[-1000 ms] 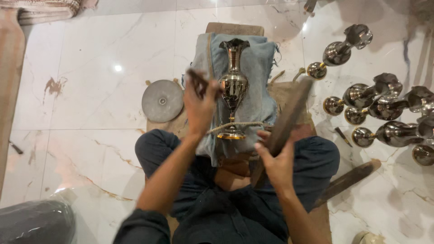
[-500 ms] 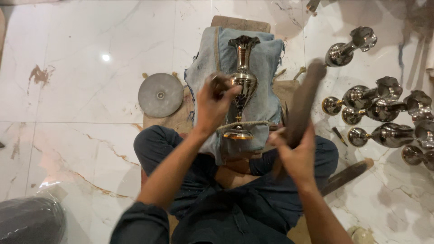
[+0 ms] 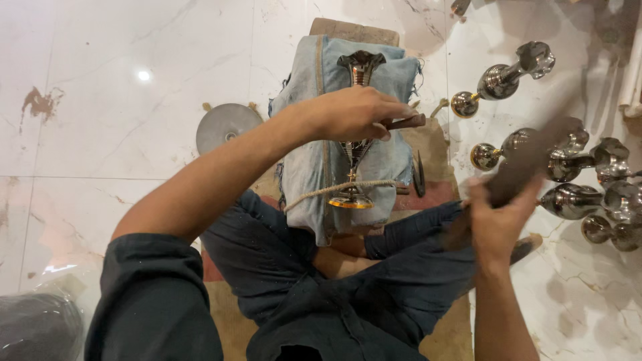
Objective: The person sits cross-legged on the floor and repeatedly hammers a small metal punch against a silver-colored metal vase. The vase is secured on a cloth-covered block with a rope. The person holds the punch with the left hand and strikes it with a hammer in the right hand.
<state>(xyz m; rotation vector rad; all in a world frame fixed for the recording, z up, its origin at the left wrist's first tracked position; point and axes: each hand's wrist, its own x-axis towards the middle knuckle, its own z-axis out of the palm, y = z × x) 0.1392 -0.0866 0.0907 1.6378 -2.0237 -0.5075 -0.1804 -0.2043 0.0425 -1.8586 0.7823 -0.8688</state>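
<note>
A person sits on the floor (image 3: 100, 134) with legs crossed. A metal vase (image 3: 358, 134) lies on a blue cloth (image 3: 307, 160) in front of them, with its open top far away and its round foot near the lap. A rope (image 3: 334, 189) runs across the thin stem just above the foot. The left hand (image 3: 351, 112) is over the middle of the vase. Its fingers are curled tight around a small tool (image 3: 404, 122) with a dark wooden handle, and the handle sticks out to the right. I cannot see the tip of the tool, because the hand hides it. The right hand (image 3: 498, 220) is off to the right, well apart from the vase. It is closed around a long dark stick (image 3: 528, 157), and the stick looks blurry. The stick points up and away to the far right. On the right side of the floor lie many more shiny vases (image 3: 575, 194), close together. Two of them lie a bit farther away. A round grey disc (image 3: 224, 126) sits on the floor to the left of the cloth. A brown block (image 3: 354, 30) shows under the far end of the cloth. A dark bag (image 3: 37, 327) is at the near left corner.
</note>
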